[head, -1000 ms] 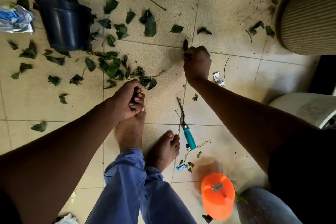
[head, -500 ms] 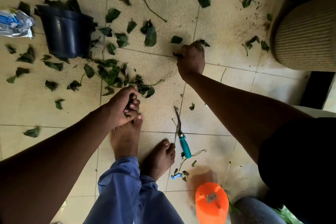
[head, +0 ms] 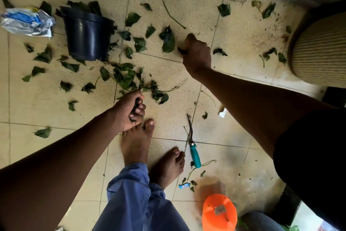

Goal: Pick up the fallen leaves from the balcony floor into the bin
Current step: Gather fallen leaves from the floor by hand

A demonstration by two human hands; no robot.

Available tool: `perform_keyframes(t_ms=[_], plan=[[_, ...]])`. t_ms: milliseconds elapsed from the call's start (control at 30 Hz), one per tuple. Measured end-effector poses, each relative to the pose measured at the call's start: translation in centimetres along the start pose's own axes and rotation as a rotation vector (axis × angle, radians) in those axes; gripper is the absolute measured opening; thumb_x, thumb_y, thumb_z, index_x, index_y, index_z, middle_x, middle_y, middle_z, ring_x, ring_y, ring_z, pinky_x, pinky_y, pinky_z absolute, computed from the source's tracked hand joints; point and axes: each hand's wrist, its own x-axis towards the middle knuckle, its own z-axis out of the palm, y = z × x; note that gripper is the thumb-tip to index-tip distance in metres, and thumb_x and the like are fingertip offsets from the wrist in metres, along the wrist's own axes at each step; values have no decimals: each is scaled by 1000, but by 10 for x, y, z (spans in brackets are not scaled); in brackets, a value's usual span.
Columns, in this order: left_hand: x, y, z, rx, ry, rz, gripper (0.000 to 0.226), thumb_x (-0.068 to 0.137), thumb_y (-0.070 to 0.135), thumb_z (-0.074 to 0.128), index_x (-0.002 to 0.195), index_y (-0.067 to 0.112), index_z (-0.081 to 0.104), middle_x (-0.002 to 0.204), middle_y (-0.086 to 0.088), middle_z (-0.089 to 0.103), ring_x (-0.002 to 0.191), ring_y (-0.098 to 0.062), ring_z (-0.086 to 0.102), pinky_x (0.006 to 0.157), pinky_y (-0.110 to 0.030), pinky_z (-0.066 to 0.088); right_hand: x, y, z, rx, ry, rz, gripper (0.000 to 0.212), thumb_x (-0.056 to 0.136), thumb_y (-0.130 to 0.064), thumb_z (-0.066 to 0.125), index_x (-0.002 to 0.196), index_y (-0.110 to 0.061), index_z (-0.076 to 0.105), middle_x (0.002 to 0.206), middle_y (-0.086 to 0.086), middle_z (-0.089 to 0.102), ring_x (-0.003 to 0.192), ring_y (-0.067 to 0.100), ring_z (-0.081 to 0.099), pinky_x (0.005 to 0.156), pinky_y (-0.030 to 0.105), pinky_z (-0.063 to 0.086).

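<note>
Down on the tiled balcony floor [head: 234, 47], green leaves [head: 131, 79] lie scattered with no common direction; each points its own way. The thickest patch sits just below a dark plastic pot [head: 88, 37], and thin stems run through it roughly left to right. A longer bare stem [head: 171, 8] lies higher up, slanting from upper left to lower right. One large leaf [head: 168, 40] lies with its long axis running up and down the view, just left of the right hand [head: 197, 53].

That right hand is low at the floor, its fingers curled into a fist around a small dark leaf at its left edge. The left hand [head: 129, 110] hovers above a bare foot [head: 136, 146], its fingers closed on a bunch of leaves that show between them.

The pot stands tilted, rim toward the upper left, with leaves visible inside its mouth. A crumpled silver and blue wrapper [head: 26, 22] lies to its left; its print is too creased to read. A teal-handled cutter [head: 192, 146] lies near the feet, blades pointing up the view. An orange object [head: 219, 214] sits at the bottom, and a small blue wrapper [head: 184, 185] beside it carries lettering too small to make out. A ribbed beige planter [head: 318, 52] stands at the right edge.
</note>
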Motion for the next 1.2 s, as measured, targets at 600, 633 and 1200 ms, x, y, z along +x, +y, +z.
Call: perform_keyframes(t_ms=[600, 633, 1200], plan=[[-7, 10, -21, -81, -26, 10, 31, 92, 21, 49, 63, 23, 37, 56, 7, 33, 38, -4, 27, 30, -15, 14, -2, -47, 20, -86, 53, -75, 30, 83, 7, 64, 103, -12, 75, 121, 14, 55, 107, 33, 58, 76, 34, 55], [-7, 10, -23, -88, -26, 10, 31, 92, 21, 49, 64, 23, 37, 56, 7, 32, 39, -4, 27, 30, -15, 14, -2, -47, 18, -97, 67, -113, 27, 82, 6, 68, 101, -12, 76, 126, 13, 51, 111, 32, 55, 77, 36, 57], [-10, 6, -33, -127, -38, 49, 29, 90, 20, 50, 66, 24, 36, 57, 7, 34, 39, -4, 27, 29, -15, 16, 11, -78, 15, -97, -70, -321, 43, 83, 3, 63, 120, -19, 58, 98, 9, 72, 88, 33, 69, 72, 39, 59]])
